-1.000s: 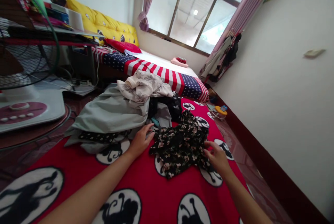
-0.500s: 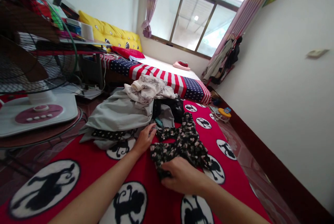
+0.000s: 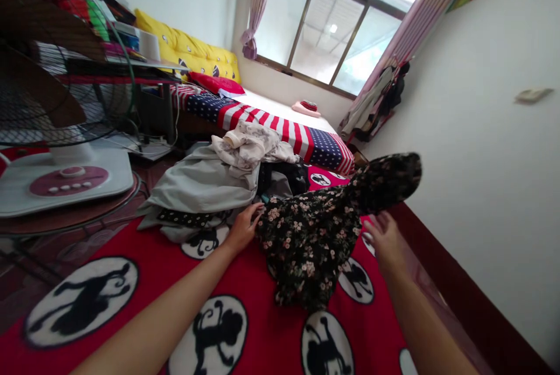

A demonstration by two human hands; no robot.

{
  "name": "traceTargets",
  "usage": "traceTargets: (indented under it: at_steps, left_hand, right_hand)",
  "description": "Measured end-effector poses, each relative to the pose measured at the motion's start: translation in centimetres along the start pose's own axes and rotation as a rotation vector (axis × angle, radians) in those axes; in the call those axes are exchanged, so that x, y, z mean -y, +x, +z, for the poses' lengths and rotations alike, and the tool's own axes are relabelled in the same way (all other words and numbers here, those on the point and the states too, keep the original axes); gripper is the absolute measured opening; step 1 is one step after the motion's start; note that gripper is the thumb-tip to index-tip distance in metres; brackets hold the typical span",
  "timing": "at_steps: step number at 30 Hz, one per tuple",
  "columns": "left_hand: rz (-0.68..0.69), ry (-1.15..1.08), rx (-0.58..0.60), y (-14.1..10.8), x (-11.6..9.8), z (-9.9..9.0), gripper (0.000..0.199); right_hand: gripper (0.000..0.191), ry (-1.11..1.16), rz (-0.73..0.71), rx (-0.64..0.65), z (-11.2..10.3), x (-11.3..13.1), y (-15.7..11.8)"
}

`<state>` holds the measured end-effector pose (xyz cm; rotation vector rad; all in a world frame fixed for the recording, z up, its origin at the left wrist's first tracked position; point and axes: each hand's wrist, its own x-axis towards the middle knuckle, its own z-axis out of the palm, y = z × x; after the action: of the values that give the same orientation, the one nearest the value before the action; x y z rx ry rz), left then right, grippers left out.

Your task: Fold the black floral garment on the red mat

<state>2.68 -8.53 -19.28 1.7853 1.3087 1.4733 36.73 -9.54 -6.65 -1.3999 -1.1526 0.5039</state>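
A black garment with small pink flowers spreads over the red blanket, its far right part lifted in the air and blurred. My left hand pinches the garment's left edge between thumb and fingers. Just under the raised part is my right hand, its fingers apart and slightly smeared; no cloth shows clearly in them. Beyond my left hand lies a heap of clothes: a grey garment, a whitish patterned one and dark pieces.
A fan stands on a round stool at the left, near a cluttered desk. Behind the heap is a bed with a stars-and-stripes cover. A white wall runs along the right. Clothes hang by the window.
My right hand has swung up and to the right from the garment's near edge. The floral garment has spread wider, its far part flung upward. My left hand stays nearly in place.
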Motion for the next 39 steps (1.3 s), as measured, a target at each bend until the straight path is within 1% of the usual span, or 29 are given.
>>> traceTargets:
  at_steps: [1,2,3,4,6,8,9,10,11,13,14,16,17,19,21,22,23,24,26,29,30,32,35,36,37,39]
  left_hand:
    - [0.003,0.003,0.011,0.0,-0.1,-0.1,0.04]
    - [0.01,0.009,0.029,-0.1,-0.3,-0.2,0.04]
    - [0.023,0.018,0.056,-0.2,-0.5,-0.2,0.041]
    - [0.042,0.032,0.089,-0.4,-0.8,-0.2,0.043]
    - [0.092,0.089,0.156,-0.9,-1.4,0.0,0.048]
    - [0.128,0.199,0.197,-1.5,-2.1,0.7,0.058]
    - [0.135,0.258,0.209,-1.8,-2.4,1.3,0.059]
    - [0.134,0.3,0.217,-2.1,-2.8,1.9,0.052]
    - [0.128,0.312,0.221,-2.5,-3.2,2.5,0.042]
    - [0.094,0.209,0.204,-3.0,-3.7,3.5,0.02]
    - [0.059,0.115,0.165,-3.2,-3.8,3.8,0.015]
    - [-0.034,-0.046,0.038,-3.4,-3.5,3.7,0.01]
    - [-0.084,-0.087,-0.041,-3.5,-3.2,3.2,0.012]
    - [-0.177,-0.086,-0.206,-3.8,-2.1,1.7,0.022]
    - [-0.247,-0.046,-0.352,-4.2,-0.9,-0.2,0.031]
    - [-0.272,-0.028,-0.411,-4.5,-0.5,-1.2,0.033]
    - [-0.284,-0.011,-0.448,-4.9,-0.1,-2.1,0.034]
    - [-0.285,0.003,-0.461,-5.4,0.0,-2.8,0.034]
    - [-0.262,0.032,-0.431,-6.6,-0.3,-3.9,0.031]
    - [-0.208,0.106,-0.352,-8.6,-1.7,-5.1,0.025]
    - [-0.191,0.142,-0.342,-9.2,-2.2,-5.6,0.023]
    - [-0.163,0.227,-0.367,-10.3,-3.2,-6.6,0.023]
    - [-0.186,0.514,-0.448,-11.4,-3.8,-8.2,0.034]
    - [-0.216,0.635,-0.446,-11.5,-3.8,-8.6,0.041]
    - [-0.254,0.751,-0.411,-11.5,-3.6,-8.8,0.048]
    - [-0.32,0.897,-0.28,-11.1,-3.1,-9.1,0.056]
  right_hand:
    - [0.058,-0.03,0.133,0.077,0.2,-2.3,-1.8]
    - [0.055,-0.062,0.222,0.208,0.5,-4.4,-3.8]
    - [0.054,-0.094,0.254,0.288,0.9,-6.0,-6.0]
    - [0.054,-0.14,0.231,0.335,1.4,-7.3,-8.1]
    - [0.053,-0.262,0.084,0.336,2.4,-8.6,-11.8]
    - [0.051,-0.388,-0.101,0.287,3.4,-8.6,-14.5]
    - [0.048,-0.442,-0.177,0.269,3.9,-8.3,-15.5]
    - [0.045,-0.486,-0.233,0.256,4.3,-7.9,-16.2]
    - [0.04,-0.518,-0.271,0.25,4.7,-7.5,-16.7]
    - [0.027,-0.523,-0.286,0.256,5.1,-6.7,-17.1]
    - [0.02,-0.484,-0.267,0.263,5.1,-6.4,-17.1]
    - [0.012,-0.339,-0.186,0.246,4.8,-6.1,-17.1]
    - [0.012,-0.252,-0.136,0.214,4.5,-6.0,-17.1]
    - [0.016,-0.115,-0.054,0.087,3.8,-6.2,-17.1]
    - [0.022,-0.055,-0.009,-0.043,3.2,-6.5,-17.1]
    - [0.024,-0.045,0.007,-0.078,3.0,-6.8,-17.1]
    - [0.025,-0.043,0.023,-0.087,2.8,-7.0,-17.1]
    - [0.026,-0.039,0.038,-0.077,2.8,-7.2,-17.0]
    - [0.027,-0.019,0.054,-0.031,2.9,-7.7,-16.8]
    - [0.03,0.005,0.05,0.035,3.2,-8.3,-16.4]
    - [0.032,0.009,0.05,0.049,3.3,-8.4,-16.3]
    - [0.035,0.017,0.05,0.061,3.4,-8.5,-16.2]
    - [0.035,0.027,0.047,0.061,3.5,-8.4,-16.2]
    - [0.034,0.024,0.042,0.064,3.5,-8.3,-16.2]
    - [0.034,0.018,0.036,0.067,3.5,-8.3,-16.2]
    - [0.033,-0.001,0.021,0.07,3.5,-8.3,-16.0]
